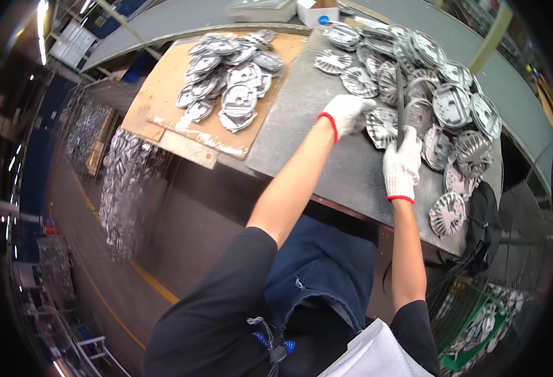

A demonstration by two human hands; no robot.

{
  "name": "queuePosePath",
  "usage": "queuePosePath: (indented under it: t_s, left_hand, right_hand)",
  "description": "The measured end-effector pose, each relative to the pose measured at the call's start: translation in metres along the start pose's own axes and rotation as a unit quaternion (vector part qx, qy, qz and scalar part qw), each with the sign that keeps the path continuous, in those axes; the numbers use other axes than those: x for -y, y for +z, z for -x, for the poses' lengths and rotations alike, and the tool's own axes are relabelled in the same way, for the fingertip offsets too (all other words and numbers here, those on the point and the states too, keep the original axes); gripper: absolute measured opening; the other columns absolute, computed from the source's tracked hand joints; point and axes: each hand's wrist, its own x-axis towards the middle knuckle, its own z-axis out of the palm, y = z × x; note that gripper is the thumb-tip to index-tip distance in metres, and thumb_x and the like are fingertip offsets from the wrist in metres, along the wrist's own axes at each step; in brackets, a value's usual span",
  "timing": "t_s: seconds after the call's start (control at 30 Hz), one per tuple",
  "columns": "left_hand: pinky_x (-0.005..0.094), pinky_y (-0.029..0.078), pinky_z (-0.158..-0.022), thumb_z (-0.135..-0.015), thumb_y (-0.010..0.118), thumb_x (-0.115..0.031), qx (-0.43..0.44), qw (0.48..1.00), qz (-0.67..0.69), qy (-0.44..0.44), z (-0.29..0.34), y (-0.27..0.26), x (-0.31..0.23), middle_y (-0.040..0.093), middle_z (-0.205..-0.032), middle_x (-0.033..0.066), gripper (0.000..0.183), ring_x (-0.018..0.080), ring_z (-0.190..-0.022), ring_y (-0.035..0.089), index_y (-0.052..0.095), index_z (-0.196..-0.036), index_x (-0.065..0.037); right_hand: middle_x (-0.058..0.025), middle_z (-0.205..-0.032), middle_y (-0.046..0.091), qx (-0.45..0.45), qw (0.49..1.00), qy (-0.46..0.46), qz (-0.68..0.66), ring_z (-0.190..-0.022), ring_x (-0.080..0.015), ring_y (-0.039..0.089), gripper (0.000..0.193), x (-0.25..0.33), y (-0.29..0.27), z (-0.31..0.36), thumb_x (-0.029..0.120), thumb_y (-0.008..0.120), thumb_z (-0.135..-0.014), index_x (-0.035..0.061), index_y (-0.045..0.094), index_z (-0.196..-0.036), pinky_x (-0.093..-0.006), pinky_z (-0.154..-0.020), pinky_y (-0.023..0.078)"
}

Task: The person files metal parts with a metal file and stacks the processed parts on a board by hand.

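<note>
My right hand [403,164], in a white knit glove with a red cuff, is closed around a long, narrow, dark metal file [400,97]. Its blade points away from me over the piled parts. To its left, my gloved left hand [345,115] has its fingers at the left edge of a round, finned metal casting [383,127] and appears to grip it. Its fingertips are partly blurred. Many similar silver castings [452,105] lie heaped around and beyond the file. One finned casting [448,214] rests near the table's right front corner.
On the grey metal tabletop [289,135], a brown cardboard sheet [154,94] carries another heap of castings [238,78]. A white box [318,12] and a clear plastic container [262,10] stand behind. Wire bins of metal parts [122,188] sit left, and a green crate [477,333] lower right.
</note>
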Motion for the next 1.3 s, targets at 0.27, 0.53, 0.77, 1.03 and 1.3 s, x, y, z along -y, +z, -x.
queuePosePath:
  t_s: [0.27,0.53,0.77,1.03,1.3]
  left_hand:
    - [0.0264,0.051,-0.071,-0.107,0.079,-0.027,0.050,0.978,-0.129,0.159,0.112,-0.005,-0.016,0.080,-0.093,0.0009,0.024,0.0077,-0.079,0.068,0.083,-0.109,-0.003]
    - [0.0264,0.059,-0.080,-0.107,0.080,-0.018,0.078,0.966,-0.215,0.122,0.152,-0.016,0.025,0.081,-0.100,0.0047,0.024,0.0091,-0.088,0.073,0.082,-0.118,0.003]
    - [0.0298,0.064,-0.080,-0.103,0.084,-0.016,-0.049,0.856,-0.409,0.312,0.101,-0.023,0.040,0.084,-0.117,0.0090,0.024,0.0142,-0.097,0.080,0.084,-0.120,0.001]
    - [0.0284,0.063,-0.078,-0.103,0.084,-0.020,-0.054,0.824,-0.476,0.304,0.100,-0.022,0.051,0.083,-0.114,0.0084,0.023,0.0119,-0.090,0.078,0.087,-0.120,-0.005]
    - [0.0288,0.060,-0.072,-0.103,0.083,-0.014,-0.099,0.808,-0.467,0.346,0.111,-0.021,0.053,0.082,-0.100,0.0086,0.018,0.0139,-0.082,0.077,0.086,-0.115,-0.002]
  right_hand:
    - [-0.0158,-0.110,0.075,0.187,0.935,0.061,-0.294,-0.076,-0.0216,0.074,0.040,0.022,-0.035,0.033,0.005,0.066,-0.101,0.0051,0.057,-0.139,-0.0379,-0.062,0.059]
    - [-0.0059,-0.102,0.070,0.102,0.903,0.164,-0.385,-0.067,-0.0113,0.069,0.030,0.025,-0.051,0.067,0.001,0.067,-0.104,0.0059,0.057,-0.131,-0.0299,-0.049,0.052]
    - [-0.0053,-0.099,0.071,0.151,0.917,0.182,-0.321,-0.067,-0.0102,0.069,0.035,-0.008,-0.062,0.079,0.005,0.070,-0.105,0.0044,0.058,-0.138,-0.0281,-0.052,0.051]
    - [-0.0040,-0.087,0.072,0.168,0.897,0.192,-0.362,-0.067,-0.0096,0.068,0.027,-0.018,-0.057,0.085,0.012,0.075,-0.105,0.0045,0.064,-0.129,-0.0293,-0.056,0.054]
    - [-0.0052,-0.090,0.074,0.166,0.925,0.142,-0.310,-0.071,-0.0116,0.070,0.031,-0.023,-0.052,0.087,0.018,0.077,-0.105,0.0022,0.066,-0.129,-0.0322,-0.064,0.057]
